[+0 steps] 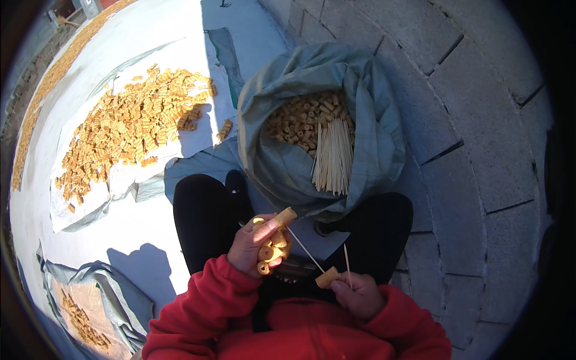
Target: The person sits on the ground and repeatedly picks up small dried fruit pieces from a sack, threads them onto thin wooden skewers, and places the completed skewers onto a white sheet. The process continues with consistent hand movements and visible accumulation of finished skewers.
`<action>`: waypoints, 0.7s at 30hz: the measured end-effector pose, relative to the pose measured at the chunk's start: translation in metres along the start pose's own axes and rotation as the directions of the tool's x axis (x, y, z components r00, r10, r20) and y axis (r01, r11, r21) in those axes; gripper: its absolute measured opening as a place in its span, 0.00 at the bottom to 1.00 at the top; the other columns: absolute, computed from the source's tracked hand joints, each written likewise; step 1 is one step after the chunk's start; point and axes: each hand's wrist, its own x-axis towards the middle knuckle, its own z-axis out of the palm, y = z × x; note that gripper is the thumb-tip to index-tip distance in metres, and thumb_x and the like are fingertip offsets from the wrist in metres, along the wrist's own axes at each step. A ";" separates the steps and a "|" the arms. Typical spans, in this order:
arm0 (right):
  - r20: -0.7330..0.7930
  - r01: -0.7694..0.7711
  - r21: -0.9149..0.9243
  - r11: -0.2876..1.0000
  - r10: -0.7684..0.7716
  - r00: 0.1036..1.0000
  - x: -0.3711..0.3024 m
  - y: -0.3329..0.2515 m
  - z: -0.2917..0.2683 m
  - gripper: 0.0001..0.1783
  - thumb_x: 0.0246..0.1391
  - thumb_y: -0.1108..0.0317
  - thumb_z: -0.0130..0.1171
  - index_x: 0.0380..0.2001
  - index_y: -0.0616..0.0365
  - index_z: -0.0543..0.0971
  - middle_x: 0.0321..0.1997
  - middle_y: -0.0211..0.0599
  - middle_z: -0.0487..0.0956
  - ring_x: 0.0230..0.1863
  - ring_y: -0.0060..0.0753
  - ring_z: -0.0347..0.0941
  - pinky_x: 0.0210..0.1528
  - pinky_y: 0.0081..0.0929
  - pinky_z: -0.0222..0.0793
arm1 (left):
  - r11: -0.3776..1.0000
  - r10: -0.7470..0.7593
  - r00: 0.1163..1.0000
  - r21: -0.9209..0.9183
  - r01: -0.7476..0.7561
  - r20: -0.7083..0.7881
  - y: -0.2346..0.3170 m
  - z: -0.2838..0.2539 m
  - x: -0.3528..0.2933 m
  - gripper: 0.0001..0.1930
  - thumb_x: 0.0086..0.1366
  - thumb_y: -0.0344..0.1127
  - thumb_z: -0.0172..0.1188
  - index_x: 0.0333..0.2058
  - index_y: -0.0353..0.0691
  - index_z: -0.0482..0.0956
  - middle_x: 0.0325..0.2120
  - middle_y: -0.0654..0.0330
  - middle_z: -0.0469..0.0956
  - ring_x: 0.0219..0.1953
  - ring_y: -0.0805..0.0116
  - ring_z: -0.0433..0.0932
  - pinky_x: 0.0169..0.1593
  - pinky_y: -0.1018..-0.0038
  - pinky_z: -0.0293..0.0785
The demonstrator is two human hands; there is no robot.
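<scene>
- Red sleeves [204, 300] lie nearest, the person's hands reaching out from them over the lap.
- Left hand [255, 246]: fingers curled around several loose tubes [265, 254], with an upper tube [284, 216] pinched by the thumb.
- Right hand [359, 294]: fingers pinched at one end of a tube [327, 277]; a second stick [347, 258] rises from the same grip.
- A thin stick [306, 248] spans the hands; whether it passes through the upper tube cannot be told.
- For clean threading, hole and stick should probably stay in line, with light pressure so neither tube nor stick breaks.
- The second stick could snag; it is best kept tilted away.
- Beyond the hands, a sack [384, 120] holds more tubes; a stick bundle [333, 159] lies toward its near right rim, covering some.
- Left of the sack, a heap [138, 120] spreads toward its sheet's [63, 216] near left corner.
- Both knees [201, 198] limit sideways reach.
</scene>
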 end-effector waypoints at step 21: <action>-0.101 0.028 0.231 0.972 -0.005 0.995 0.015 0.003 0.021 0.11 0.61 0.68 0.47 0.40 0.63 0.74 0.18 0.22 0.67 0.18 0.10 0.58 0.22 0.13 0.56 | 0.920 -0.151 0.989 0.366 0.139 0.005 -0.034 0.008 -0.012 0.08 0.58 0.29 0.58 0.37 0.36 0.72 0.35 0.57 0.73 0.27 0.76 0.72 0.29 0.80 0.70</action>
